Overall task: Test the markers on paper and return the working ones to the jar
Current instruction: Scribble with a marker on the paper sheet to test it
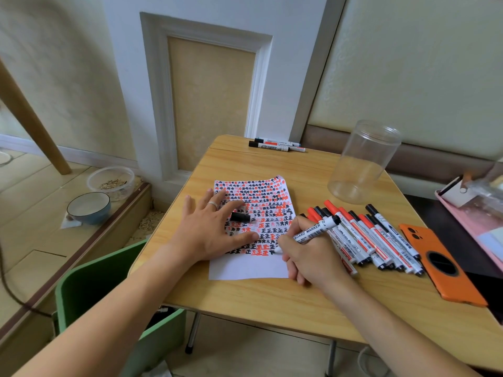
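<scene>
Our right hand point(307, 257) pinches a white whiteboard marker point(313, 232), its tip on the white paper sheet point(249, 268) covered with red and black marks. Our left hand point(209, 227) presses flat, fingers spread, on the sheet beside a loose black cap point(240, 216). The clear plastic jar point(363, 161) stands on the wooden table point(272, 300), behind the pile of red and black markers point(375, 240).

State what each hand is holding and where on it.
Right hand grips an uncapped whiteboard marker by its lower barrel, near the tip. Left hand holds nothing; it rests flat on the paper.

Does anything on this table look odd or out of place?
A little. The clear jar stands empty. A loose black cap lies on the paper by the left hand. Three markers lie apart at the far edge.
</scene>
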Motion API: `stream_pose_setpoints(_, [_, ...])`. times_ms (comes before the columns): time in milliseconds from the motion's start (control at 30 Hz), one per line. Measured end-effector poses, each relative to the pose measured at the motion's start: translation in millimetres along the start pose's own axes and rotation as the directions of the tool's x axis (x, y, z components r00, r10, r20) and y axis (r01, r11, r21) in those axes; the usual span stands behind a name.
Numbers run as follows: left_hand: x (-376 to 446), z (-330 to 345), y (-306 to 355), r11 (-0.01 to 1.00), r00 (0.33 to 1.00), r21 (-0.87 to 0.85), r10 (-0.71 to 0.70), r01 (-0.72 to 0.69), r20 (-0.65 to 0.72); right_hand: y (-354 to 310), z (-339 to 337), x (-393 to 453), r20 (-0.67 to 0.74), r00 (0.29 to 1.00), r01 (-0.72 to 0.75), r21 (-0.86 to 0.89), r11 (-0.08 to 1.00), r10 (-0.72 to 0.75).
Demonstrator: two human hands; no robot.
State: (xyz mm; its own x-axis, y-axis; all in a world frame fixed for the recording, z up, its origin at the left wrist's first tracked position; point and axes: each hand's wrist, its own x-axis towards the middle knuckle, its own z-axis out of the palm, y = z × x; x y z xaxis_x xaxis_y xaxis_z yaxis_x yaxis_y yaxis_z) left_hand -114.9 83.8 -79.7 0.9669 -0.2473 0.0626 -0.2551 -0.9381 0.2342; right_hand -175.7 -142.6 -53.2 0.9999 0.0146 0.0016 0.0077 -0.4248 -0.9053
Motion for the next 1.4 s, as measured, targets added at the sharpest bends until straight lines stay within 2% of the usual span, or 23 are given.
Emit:
stream_pose_setpoints(933, [1.2, -0.7, -0.2, 1.000, 1.000, 0.014, -0.001, 0.000, 0.007, 2.0, 0.9, 0.3, 0.046, 0.998, 0.043, 0.006, 0.999, -0.043])
stream_pose_setpoints(1133, [-0.1, -2.2, 0.9, 1.000, 1.000, 0.017, -0.001, 0.001, 0.000, 5.2, 0.8, 3.8, 0.002, 1.000, 0.017, 0.004, 1.000, -0.017])
stream_pose_setpoints(1400, [-2.1, -4.4, 1.7, 1.000, 1.000, -0.026, 0.005, -0.004, 0.002, 2.8, 0.5, 3.2, 0.016, 1.000, 0.001, -0.003, 1.000, -0.001])
